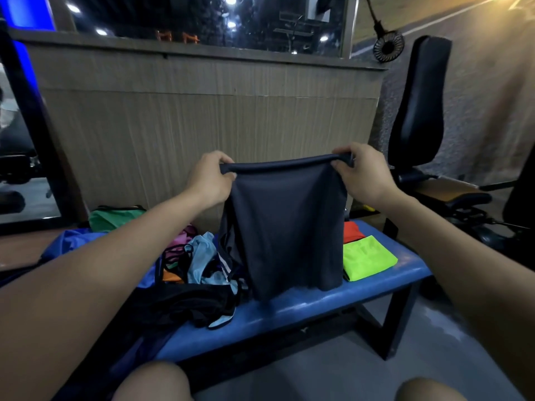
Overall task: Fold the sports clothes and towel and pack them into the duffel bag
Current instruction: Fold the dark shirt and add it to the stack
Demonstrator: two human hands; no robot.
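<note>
I hold a dark navy garment (pixel 285 227) up in the air above the blue bench (pixel 289 311). My left hand (pixel 210 176) grips its top left corner and my right hand (pixel 363 172) grips its top right corner, the upper edge stretched between them. Its lower hem hangs just above the bench top. To the left lies a heap of unfolded clothes (pixel 199 273), black, light blue, pink and orange. On the right of the bench a folded neon-yellow piece (pixel 367 259) lies flat, with a folded orange-red one (pixel 351 231) behind it. A blue bag-like fabric (pixel 69 241) sits at the far left.
A green bag or cloth (pixel 115 217) rests against the brown wall panel (pixel 202 120) behind the bench. A black gym seat and machine (pixel 419 111) stand to the right. A small fan (pixel 388 49) hangs above it. My knees show at the bottom edge.
</note>
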